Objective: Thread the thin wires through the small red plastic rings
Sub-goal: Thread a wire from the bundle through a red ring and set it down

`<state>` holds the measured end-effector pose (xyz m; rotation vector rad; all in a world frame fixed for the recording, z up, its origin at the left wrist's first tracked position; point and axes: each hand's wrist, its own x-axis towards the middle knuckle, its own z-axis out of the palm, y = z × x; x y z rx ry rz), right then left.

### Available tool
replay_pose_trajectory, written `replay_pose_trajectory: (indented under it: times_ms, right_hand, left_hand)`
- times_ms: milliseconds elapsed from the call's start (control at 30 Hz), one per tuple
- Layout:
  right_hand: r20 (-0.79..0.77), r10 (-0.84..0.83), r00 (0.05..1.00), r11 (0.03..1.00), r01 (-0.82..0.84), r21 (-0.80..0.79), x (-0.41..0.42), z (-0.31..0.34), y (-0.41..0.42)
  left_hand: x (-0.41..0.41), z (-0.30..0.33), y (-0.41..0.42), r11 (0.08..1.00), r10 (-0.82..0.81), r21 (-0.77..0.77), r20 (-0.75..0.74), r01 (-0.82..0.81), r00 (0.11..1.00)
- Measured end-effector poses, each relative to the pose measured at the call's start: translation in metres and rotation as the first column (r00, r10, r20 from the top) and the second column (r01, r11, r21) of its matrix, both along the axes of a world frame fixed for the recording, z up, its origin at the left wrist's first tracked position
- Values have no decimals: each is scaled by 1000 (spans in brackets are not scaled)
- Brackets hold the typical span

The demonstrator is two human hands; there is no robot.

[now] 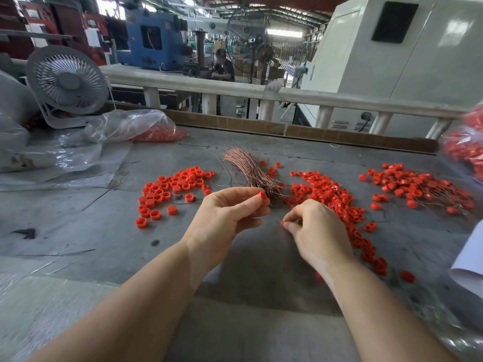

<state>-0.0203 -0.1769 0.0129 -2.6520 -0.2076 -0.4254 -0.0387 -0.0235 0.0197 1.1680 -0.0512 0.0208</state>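
- Right now we see our left hand (230,215) raised just above the grey tabletop (78,231), its grip pinched on one small red plastic ring (263,196) between thumb and fingertips
- Our right hand (317,231) sits close beside it, just apart, its grip pinched on a second small red piece (282,223) at the fingertips; we cannot tell whether a wire runs between the two hands
- Just beyond the left hand's ring lies the bundle of thin copper-coloured wires (251,171), fanned out at its far end and narrowing toward our hands
- Left of the bundle we have a loose scatter of red plastic rings (170,189), most standing on their flat sides
- Right of the bundle a denser heap of red rings (334,199) runs back along our right forearm
- Further right lies another pile of red rings with thin wires sticking out of them (418,186)
- At the far left of the tabletop a clear plastic bag of red pieces (136,129) lies beside a grey desk fan (66,79)
- Another clear bag of red pieces (467,147) shows at the right edge
- Beyond the pale railing (261,92) a person (222,66) sits among workshop machines
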Motion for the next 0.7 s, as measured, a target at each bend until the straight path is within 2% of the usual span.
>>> replay_pose_trajectory:
  times_ms: [100, 233, 400, 500, 600, 700]
  right_hand:
    - [39, 24, 999, 999, -24, 21, 1, 0, 0]
    - [79, 40, 996, 967, -58, 250, 1, 4, 1]
    - [79, 146, 986, 941, -163, 298, -2, 5, 3]
    - [20, 244, 970, 948, -243, 207, -8, 5, 7]
    - [-18, 275, 961, 961, -276, -35, -10, 6, 8]
    - [-60, 289, 955, 953, -293, -82, -10, 8, 8]
  left_hand:
    - [0, 0, 0, 1000, -1, 6, -2, 1, 1000]
    - [1, -1, 0, 1000, 3, 7, -9, -3, 1000]
    - [2, -1, 0, 998, 55, -12, -7, -55, 998]
    - [3, -1, 2, 996, 87, -30, -10, -88, 996]
    - [3, -1, 1, 997, 77, -23, -15, -78, 997]
    - [2, 1, 1, 998, 67, -16, -22, -68, 997]
